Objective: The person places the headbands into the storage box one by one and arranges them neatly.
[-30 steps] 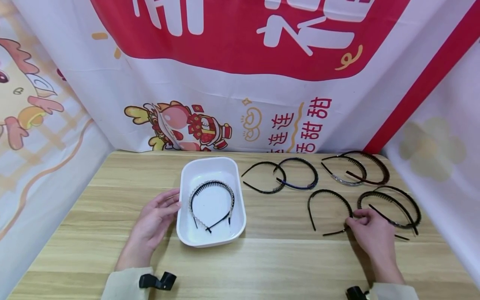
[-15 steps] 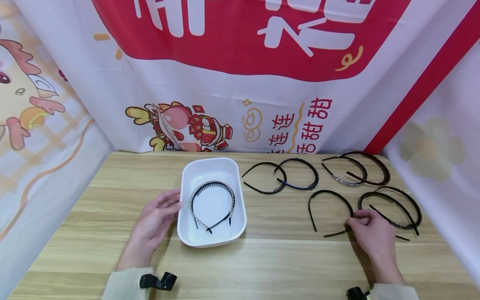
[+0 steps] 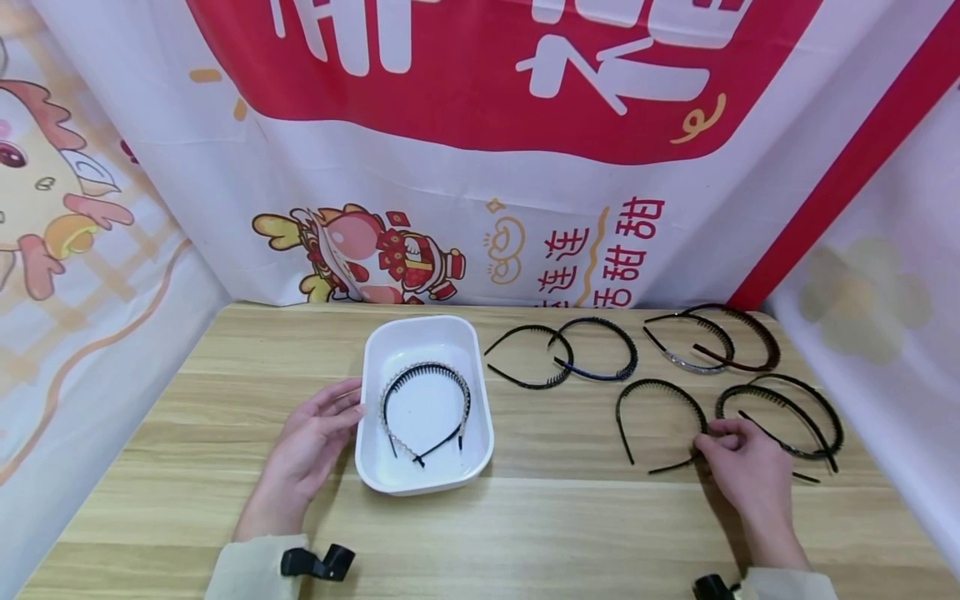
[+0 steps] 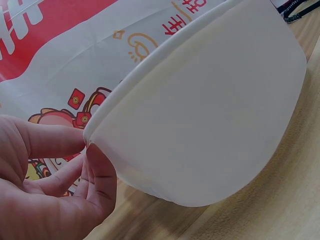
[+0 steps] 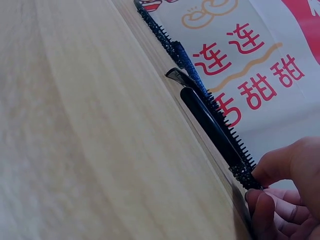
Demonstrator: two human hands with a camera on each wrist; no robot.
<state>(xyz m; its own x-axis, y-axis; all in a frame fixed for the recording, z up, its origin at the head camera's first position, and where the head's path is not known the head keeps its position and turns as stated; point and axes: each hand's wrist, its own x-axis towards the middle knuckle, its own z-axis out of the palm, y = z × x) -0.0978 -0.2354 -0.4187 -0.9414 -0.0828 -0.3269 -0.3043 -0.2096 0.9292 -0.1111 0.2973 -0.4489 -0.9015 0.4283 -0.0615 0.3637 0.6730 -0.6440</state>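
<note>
In the head view my left hand [image 3: 315, 442] is at the left side of a white plastic tub [image 3: 367, 450], fingers and thumb on its rim. The left wrist view shows thumb and finger pinching the rim of the tub [image 4: 200, 115]. Inside lie what look like two overlapping headbands [image 3: 427, 367], one dark and toothed, one beaded. My right hand [image 3: 746, 467] pinches one side of a black toothed headband [image 3: 625, 425] on the table. The right wrist view has the pinched headband [image 5: 210, 125] edge-on, thumb and fingertip at its near side.
Behind lie a thin black headband [image 3: 528, 327] overlapping a dark blue one [image 3: 600, 375]. A headband with a glittery section [image 3: 690, 364] and a brown one [image 3: 768, 342] overlap at back right. More dark headbands [image 3: 832, 417] lie beside my right hand. A printed cloth [image 3: 450, 183] hangs behind the wooden table.
</note>
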